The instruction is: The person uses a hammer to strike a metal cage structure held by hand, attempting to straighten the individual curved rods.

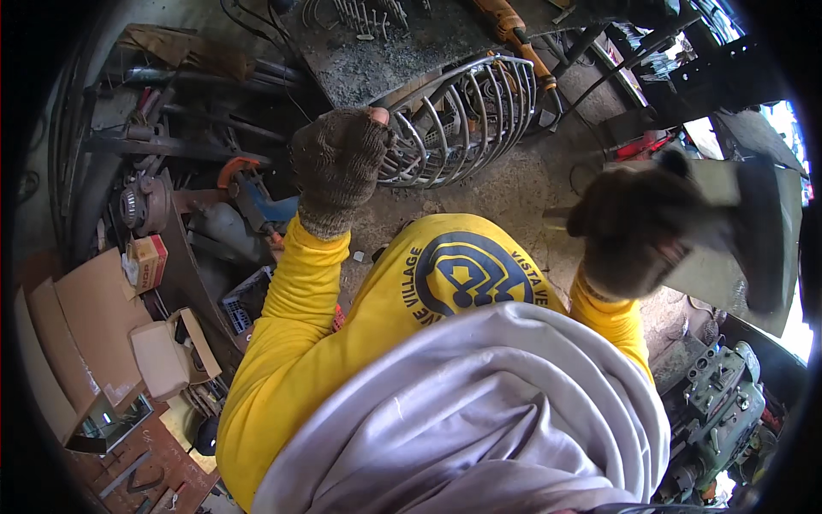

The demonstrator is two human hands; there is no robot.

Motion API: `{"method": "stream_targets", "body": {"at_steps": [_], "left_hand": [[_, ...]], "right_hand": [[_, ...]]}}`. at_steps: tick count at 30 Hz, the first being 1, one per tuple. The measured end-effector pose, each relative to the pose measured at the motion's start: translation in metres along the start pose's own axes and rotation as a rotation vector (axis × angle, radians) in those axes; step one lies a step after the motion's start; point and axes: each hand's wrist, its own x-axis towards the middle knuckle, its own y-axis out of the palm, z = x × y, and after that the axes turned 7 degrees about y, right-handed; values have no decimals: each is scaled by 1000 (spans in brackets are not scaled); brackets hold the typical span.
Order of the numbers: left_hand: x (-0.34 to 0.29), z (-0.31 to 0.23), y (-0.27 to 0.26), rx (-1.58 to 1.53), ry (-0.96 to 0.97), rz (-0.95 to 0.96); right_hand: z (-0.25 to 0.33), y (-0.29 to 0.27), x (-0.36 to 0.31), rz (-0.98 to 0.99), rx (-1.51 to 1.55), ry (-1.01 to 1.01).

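My left hand [338,163], in a dark knitted glove with a bare thumb tip showing, is closed on the near left end of a metal-bar cage [467,120]. Curved bars give the cage a rounded, basket-like form. Its far side lies by the edge of a dark worktable [360,73]. Off to the right, my right hand [634,227], also gloved, is smeared by motion. It grips a hammer, whose dark, blurred head [759,236] stands out on the far right; the handle's end shows left of the glove.
An orange power tool [514,30] lies at the worktable's right edge. Thin metal pieces [368,17] rest on the tabletop. Metal bars and a blue-and-orange tool [257,197] crowd the left, above cardboard boxes [94,317]. A greenish machine [723,394] stands at lower right.
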Motion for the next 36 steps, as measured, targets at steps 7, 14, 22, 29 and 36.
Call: {"method": "stream_targets", "body": {"at_steps": [7, 14, 22, 29, 36], "left_hand": [[5, -2, -10, 19, -195, 164], [16, -11, -11, -73, -278, 104], [11, -11, -12, -150, -327, 95], [16, -13, -13, -64, -270, 126], [15, -18, -12, -102, -178, 87]], "right_hand": [[-33, 10, -15, 29, -1280, 217], [-42, 17, -14, -65, -1203, 346], [-44, 22, -13, 3, -1291, 307], [-47, 18, -14, 1, -1280, 275], [-44, 21, -10, 0, -1289, 287]]}}
